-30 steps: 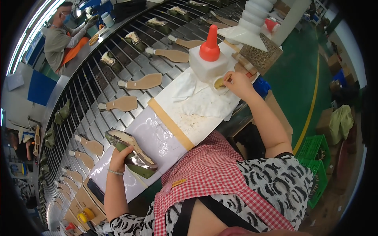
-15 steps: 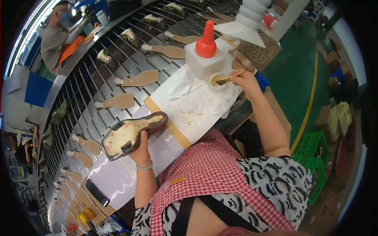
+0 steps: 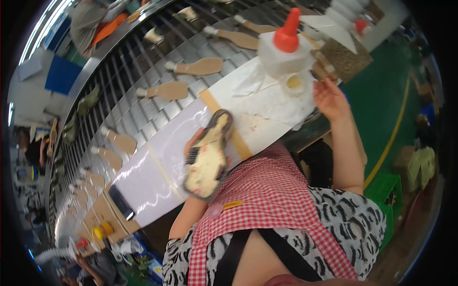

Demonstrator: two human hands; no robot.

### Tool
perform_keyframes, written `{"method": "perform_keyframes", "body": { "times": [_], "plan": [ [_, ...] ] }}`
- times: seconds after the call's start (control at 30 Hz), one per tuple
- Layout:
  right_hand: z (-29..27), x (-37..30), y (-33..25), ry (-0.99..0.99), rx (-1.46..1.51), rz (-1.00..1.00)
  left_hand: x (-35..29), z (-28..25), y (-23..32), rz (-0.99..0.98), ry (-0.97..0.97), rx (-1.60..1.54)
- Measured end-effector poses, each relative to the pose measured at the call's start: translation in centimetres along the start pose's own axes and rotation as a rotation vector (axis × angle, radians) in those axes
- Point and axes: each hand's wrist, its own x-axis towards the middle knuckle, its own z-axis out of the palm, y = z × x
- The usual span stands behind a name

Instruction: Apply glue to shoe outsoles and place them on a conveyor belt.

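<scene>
My left hand [image 3: 196, 143] grips a shoe upper on a last [image 3: 208, 159], bottom side up, its heel end pointing away from me. The cream bottom has reddish marks and a dark border. Thumb and fingers wrap its sides. At the right, my right hand [image 3: 330, 99] is slightly blurred, fingers stretched towards brown wooden-looking pieces [image 3: 325, 66]. Whether it touches them is unclear, and I see no brush in it. Left of that hand stands a small pot [image 3: 293, 83] with yellowish contents, beside a white bottle [image 3: 282, 55] with a red nozzle cap.
A slatted metal conveyor [image 3: 148, 114] curves past the white-covered work board [image 3: 160, 167], carrying tan soles [image 3: 198, 66] and shoe uppers. A phone [image 3: 121, 202] and yellow tape roll [image 3: 102, 230] lie at the left end. Green crates [image 3: 387, 190] stand right; another person [image 3: 88, 26] is across the conveyor.
The shoe has turned more upright and moved right, nearer my body. My right hand has left the pot; the brush it held there no longer shows. The whole view has shifted.
</scene>
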Motion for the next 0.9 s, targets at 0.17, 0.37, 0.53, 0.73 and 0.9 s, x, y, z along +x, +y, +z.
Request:
{"method": "perform_keyframes", "body": {
  "times": [0.17,0.37,0.53,0.73,0.9],
  "plan": [
    [8.1,-6.1,6.1,-0.463,-0.313,-0.060,-2.7,3.8,-3.5,-0.103,0.112,-0.483],
    [12.7,-11.4,12.9,-0.565,-0.715,0.028,-3.4,4.1,-5.3,0.055,0.070,-0.362],
    [12.5,-11.3,14.6,-0.610,-0.781,0.102,-4.3,4.0,-6.8,-0.269,0.063,-0.567],
    [12.5,-10.9,15.2,-0.618,-0.773,0.208,-4.7,4.2,-7.4,-0.217,0.086,-0.521],
    [12.4,-10.6,15.5,-0.633,-0.813,0.196,-4.9,4.3,-7.6,-0.152,0.099,-0.477]
  ]
}}
